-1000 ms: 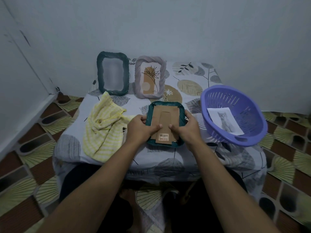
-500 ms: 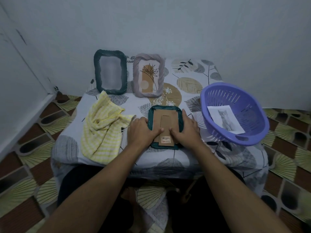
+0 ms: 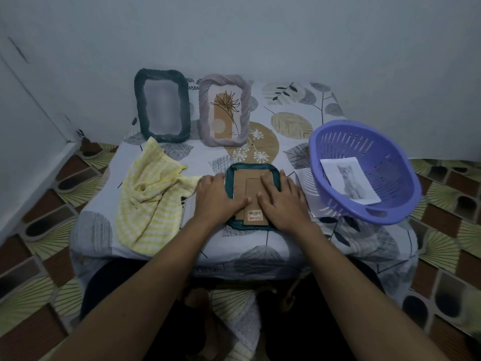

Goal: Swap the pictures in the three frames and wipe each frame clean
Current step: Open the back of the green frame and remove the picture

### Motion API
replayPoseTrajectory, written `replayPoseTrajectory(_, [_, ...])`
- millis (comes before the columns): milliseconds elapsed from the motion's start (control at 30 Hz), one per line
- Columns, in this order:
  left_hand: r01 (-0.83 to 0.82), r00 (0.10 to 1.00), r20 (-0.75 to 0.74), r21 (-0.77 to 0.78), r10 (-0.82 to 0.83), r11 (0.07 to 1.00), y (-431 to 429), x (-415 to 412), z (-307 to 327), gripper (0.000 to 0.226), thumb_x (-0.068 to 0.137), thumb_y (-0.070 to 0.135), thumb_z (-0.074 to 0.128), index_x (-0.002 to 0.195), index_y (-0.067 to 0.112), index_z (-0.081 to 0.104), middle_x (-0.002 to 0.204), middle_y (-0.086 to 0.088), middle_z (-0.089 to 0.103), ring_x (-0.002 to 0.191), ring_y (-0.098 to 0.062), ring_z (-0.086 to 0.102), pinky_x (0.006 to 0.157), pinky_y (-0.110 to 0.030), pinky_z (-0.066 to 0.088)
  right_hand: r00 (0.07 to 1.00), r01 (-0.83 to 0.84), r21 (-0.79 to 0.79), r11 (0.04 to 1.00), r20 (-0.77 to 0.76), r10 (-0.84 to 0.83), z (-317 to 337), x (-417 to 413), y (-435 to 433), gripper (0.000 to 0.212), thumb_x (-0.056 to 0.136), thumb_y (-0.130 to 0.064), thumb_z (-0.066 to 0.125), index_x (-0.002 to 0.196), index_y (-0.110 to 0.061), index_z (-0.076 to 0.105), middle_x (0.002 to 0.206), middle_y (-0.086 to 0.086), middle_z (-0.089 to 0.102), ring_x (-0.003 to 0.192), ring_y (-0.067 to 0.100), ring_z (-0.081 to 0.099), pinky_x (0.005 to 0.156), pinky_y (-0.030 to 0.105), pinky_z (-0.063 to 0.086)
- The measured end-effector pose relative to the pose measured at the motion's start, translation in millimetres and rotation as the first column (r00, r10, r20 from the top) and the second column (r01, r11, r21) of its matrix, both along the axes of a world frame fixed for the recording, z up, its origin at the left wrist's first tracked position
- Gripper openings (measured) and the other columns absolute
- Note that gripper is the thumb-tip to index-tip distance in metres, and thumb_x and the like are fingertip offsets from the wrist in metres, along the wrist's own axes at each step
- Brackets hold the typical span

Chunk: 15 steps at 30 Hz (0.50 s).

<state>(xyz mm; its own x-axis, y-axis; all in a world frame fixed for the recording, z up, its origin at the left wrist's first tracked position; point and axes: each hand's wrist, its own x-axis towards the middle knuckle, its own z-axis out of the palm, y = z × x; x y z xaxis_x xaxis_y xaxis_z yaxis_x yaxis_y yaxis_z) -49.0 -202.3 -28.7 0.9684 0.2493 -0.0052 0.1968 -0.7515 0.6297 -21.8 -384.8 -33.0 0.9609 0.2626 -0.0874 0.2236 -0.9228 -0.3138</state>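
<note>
A plain, pale grey-blue wall (image 3: 260, 35) fills the upper part of the view. At the left it meets a second pale surface (image 3: 23, 121) crossed by a dark slanting line, and the light is dim and even. The floor (image 3: 39, 256) has a busy pattern of brown blocks, dark ovals and yellow-green fans, and shows on both sides. A low table (image 3: 294, 100) stands against the back wall, wholly draped in a white tablecloth (image 3: 260, 259) printed with grey, tan and black leaves, its front edge hanging down toward the floor.
</note>
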Motion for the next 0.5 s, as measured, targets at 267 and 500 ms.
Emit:
replayPoseTrajectory(267, [0.073,0.997,0.006,-0.045,-0.073,0.996,8.8,34.6,6.4,0.054,0.093,0.036,0.061,0.142,0.019,0.050,0.141,-0.012,0.050,0.131,-0.033,0.043,0.110,-0.042,0.035,1.000,0.002,-0.022,1.000,0.006,-0.002,-3.0,0.6,0.3,0.057,0.102,-0.060,0.020,0.157,-0.045,0.011,0.168,0.007,-0.004,0.154,0.027,-0.003,0.122,0.045,-0.002])
replayPoseTrajectory(500, [-0.018,0.995,0.096,-0.093,0.027,0.995,6.9,57.8,5.4,0.034,0.096,0.018,0.061,0.128,0.006,0.064,0.123,-0.013,0.067,0.114,-0.029,0.060,0.097,-0.030,0.041,1.000,0.020,0.012,1.000,0.012,-0.020,-3.4,0.8,0.4,0.056,0.102,-0.058,0.024,0.156,-0.047,0.015,0.168,0.005,0.000,0.154,0.026,0.000,0.122,0.043,-0.004])
